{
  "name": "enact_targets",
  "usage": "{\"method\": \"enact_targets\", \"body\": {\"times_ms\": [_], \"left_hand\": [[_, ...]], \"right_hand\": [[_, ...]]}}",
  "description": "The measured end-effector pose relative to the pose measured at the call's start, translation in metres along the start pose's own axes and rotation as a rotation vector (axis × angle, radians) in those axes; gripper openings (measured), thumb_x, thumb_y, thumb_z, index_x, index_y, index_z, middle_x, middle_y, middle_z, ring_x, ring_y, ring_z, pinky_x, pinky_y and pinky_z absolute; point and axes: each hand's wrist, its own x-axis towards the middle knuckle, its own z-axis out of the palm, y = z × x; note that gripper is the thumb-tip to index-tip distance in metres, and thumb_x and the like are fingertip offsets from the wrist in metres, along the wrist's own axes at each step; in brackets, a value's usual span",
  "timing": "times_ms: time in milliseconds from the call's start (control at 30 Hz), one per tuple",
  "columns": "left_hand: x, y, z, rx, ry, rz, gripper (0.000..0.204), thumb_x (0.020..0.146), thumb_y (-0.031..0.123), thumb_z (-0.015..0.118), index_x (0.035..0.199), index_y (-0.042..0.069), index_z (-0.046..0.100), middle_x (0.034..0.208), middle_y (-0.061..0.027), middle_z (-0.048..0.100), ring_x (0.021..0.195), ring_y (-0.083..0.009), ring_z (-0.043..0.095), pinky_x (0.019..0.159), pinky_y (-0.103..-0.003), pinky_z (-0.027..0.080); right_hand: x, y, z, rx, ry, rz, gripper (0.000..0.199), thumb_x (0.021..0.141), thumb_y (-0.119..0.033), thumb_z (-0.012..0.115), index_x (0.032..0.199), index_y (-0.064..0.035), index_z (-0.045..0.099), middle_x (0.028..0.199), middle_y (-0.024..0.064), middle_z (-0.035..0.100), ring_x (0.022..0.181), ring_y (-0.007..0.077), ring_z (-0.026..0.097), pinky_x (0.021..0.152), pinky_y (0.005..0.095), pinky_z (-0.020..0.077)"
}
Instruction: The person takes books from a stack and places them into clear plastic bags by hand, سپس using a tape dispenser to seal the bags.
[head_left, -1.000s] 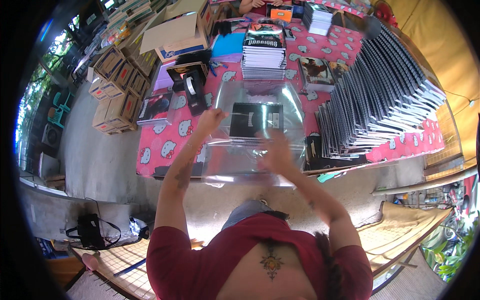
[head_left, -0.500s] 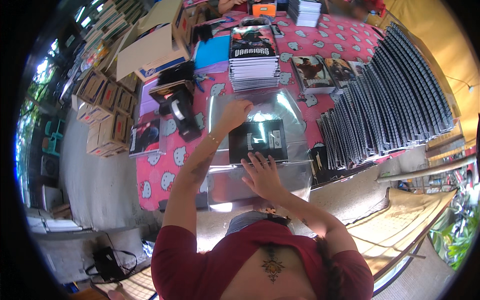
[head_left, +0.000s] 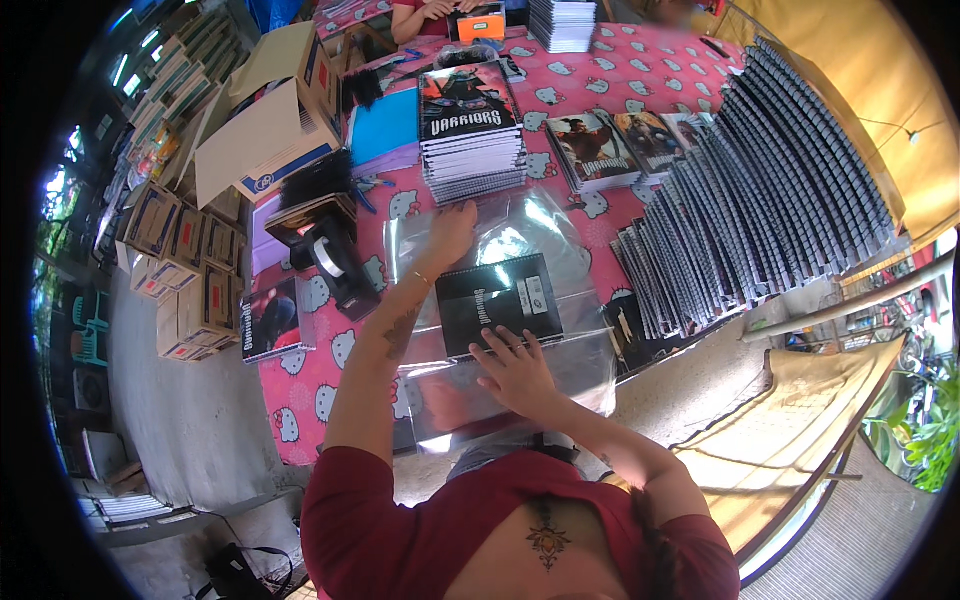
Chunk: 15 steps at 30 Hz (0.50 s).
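A black spiral-bound notebook (head_left: 497, 300) with a white label lies on a clear plastic sheet (head_left: 575, 345) in front of me. My right hand (head_left: 518, 375) rests on the notebook's near edge and the plastic, palm down with its fingers spread. At the sheet's far left part, my left hand (head_left: 452, 235) has its fingers curled together on the plastic, apparently pinching it; its fingertips are partly hidden. Just beyond that hand stands a stack of illustrated notebooks (head_left: 472, 130).
Many spiral notebooks (head_left: 770, 200) lean in a long row at right, beside smaller stacks (head_left: 590, 150). To the left are a black tape dispenser (head_left: 340, 265), a notebook (head_left: 275, 318) and an open cardboard box (head_left: 265, 130). Another person's hands (head_left: 445, 8) show across the pink table.
The whole view has shifted and turned slightly. Both hands keep about the same places on the plastic and the notebook.
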Motion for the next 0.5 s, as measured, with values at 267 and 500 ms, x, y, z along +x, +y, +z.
{"method": "enact_targets", "body": {"times_ms": [267, 500], "left_hand": [[0.015, 0.002, -0.035, -0.307, -0.141, -0.143, 0.036, 0.069, 0.039, 0.082, 0.086, 0.011, 0.067, 0.103, -0.0142, 0.058, 0.098, -0.036, 0.06, 0.087, -0.045, 0.048], [0.018, 0.005, -0.044, 0.179, 0.207, 0.172, 0.024, 0.083, 0.024, 0.069, 0.105, 0.015, 0.072, 0.094, -0.0139, 0.06, 0.092, -0.0342, 0.061, 0.083, -0.048, 0.047]], "right_hand": [[-0.003, 0.003, -0.002, -0.023, -0.047, -0.026, 0.058, 0.086, -0.037, 0.066, 0.14, -0.0202, 0.05, 0.147, 0.0093, 0.043, 0.137, 0.0284, 0.039, 0.11, 0.0577, 0.0301], [-0.003, 0.005, -0.003, -0.01, -0.072, -0.029, 0.059, 0.088, -0.037, 0.064, 0.142, -0.02, 0.047, 0.15, 0.0098, 0.04, 0.139, 0.0296, 0.037, 0.111, 0.0568, 0.0287]]}}
